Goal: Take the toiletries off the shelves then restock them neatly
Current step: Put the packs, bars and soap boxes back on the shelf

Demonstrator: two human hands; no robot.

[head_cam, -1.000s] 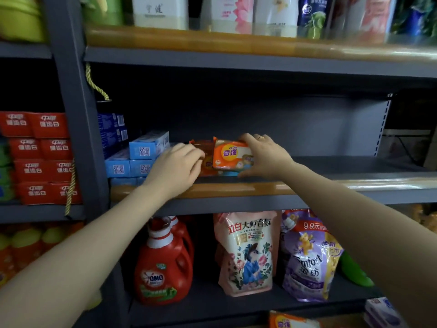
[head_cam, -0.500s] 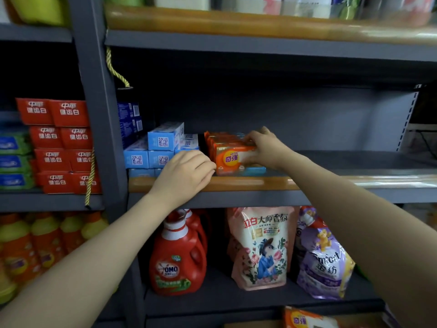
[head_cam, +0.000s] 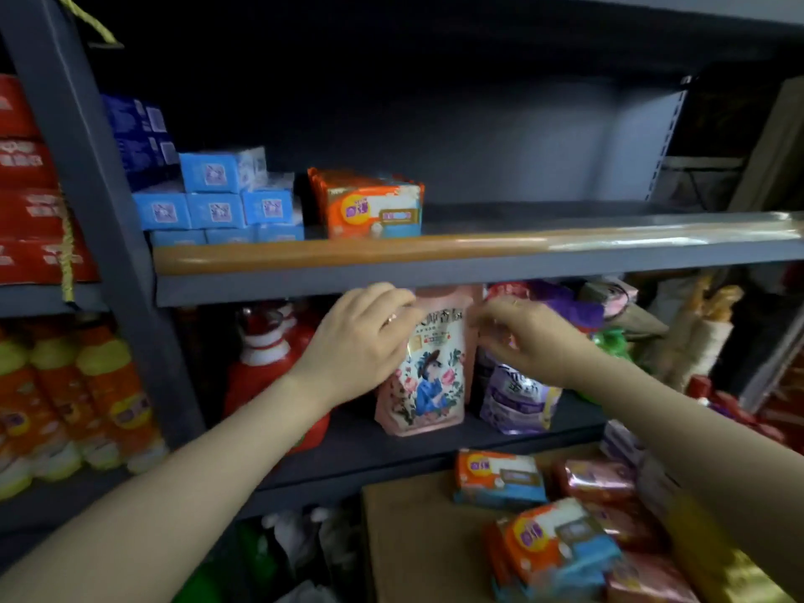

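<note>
A row of orange soap packs point(head_cam: 375, 206) stands on the middle shelf point(head_cam: 478, 248), beside stacked blue boxes point(head_cam: 217, 189). Both hands are below that shelf's edge, in front of the lower shelf. My left hand point(head_cam: 361, 341) hovers with loosely curled fingers before a pink floral pouch point(head_cam: 428, 385) and holds nothing. My right hand point(head_cam: 522, 337) is beside it, over a purple pouch point(head_cam: 517, 400), fingers loosely curled and empty. More orange soap packs point(head_cam: 500, 476) and pink wrapped packs point(head_cam: 596, 476) lie on a cardboard surface point(head_cam: 413, 537) at the lower right.
A red detergent jug point(head_cam: 261, 367) stands left of the pink pouch. Orange bottles point(head_cam: 65, 406) and red boxes point(head_cam: 26, 211) fill the neighbouring bay on the left. The right part of the middle shelf holds nothing. Bags and bundles crowd the far right.
Both hands have let go of the orange soap packs on the middle shelf and dropped to the lower shelf's level. The view has tilted downward, showing the cardboard surface.
</note>
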